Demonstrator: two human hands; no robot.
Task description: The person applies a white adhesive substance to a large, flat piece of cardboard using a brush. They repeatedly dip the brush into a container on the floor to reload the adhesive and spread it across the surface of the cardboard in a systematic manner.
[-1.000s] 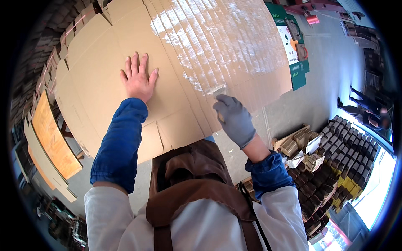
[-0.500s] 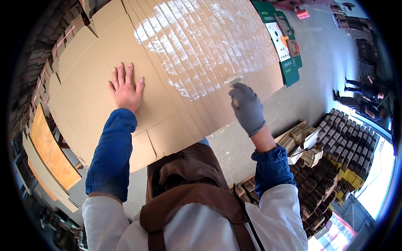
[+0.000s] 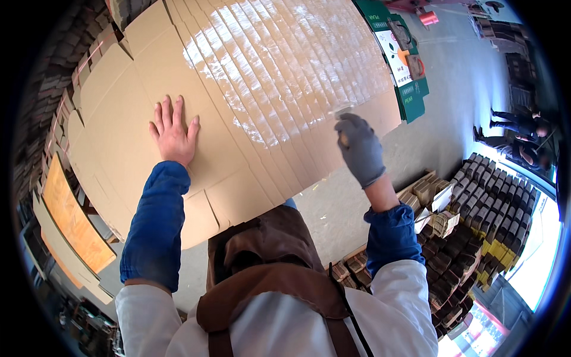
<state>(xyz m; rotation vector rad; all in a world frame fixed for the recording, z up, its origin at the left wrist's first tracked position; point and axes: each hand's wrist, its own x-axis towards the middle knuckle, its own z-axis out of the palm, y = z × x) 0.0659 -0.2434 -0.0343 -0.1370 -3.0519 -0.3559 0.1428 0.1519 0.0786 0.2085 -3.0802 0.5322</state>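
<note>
Bare and spread flat, my left hand [image 3: 173,132] presses on the plain part of a brown cardboard sheet [image 3: 128,160]. To its right, several sheets lie fanned in overlapping strips, coated with a shiny wet layer [image 3: 285,71] that looks like glue. My right hand [image 3: 360,149], in a grey glove, is closed round the handle of a flat brush [image 3: 343,110]. The brush head is blurred and sits at the near right edge of the wet strips; whether it touches them I cannot tell.
Green printed cartons [image 3: 410,98] with two brown blocks [image 3: 416,66] on them adjoin the cardboard's right end. Stacked dark bundles [image 3: 488,196] stand at the right, near a pallet of brown pieces [image 3: 425,190]. An orange wooden board [image 3: 74,214] is at left. People [image 3: 517,146] stand far right.
My right hand has moved a little to the right with the brush. The left hand has shifted slightly left and nearer to me, staying flat on the cardboard.
</note>
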